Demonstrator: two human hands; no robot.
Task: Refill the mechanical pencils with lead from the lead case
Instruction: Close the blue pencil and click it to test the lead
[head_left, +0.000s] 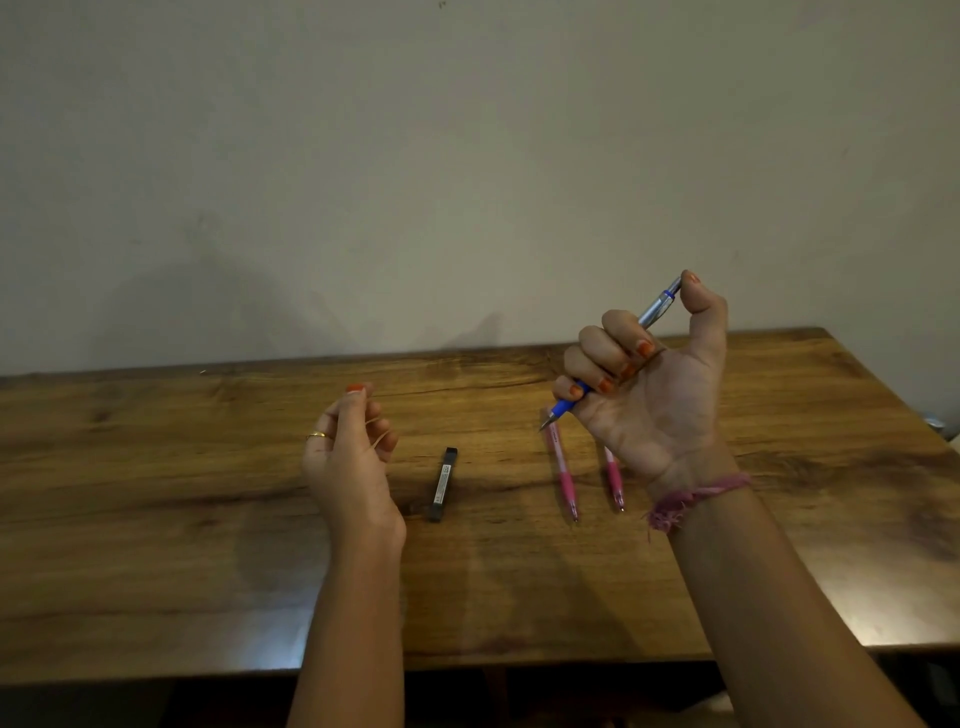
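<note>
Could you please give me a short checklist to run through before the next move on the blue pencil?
1. Blue pencil gripped firmly by the right hand: ok.
2. Thumb on the pencil's top end: ok.
3. Left hand free to fetch lead: cannot tell; its fingertips are pinched together, and whether they hold a lead is too small to see.
4. Lead case within reach on the table: ok.
5. Lead case open: cannot tell.
6. Two pink pencils lying apart from the case: ok.
</note>
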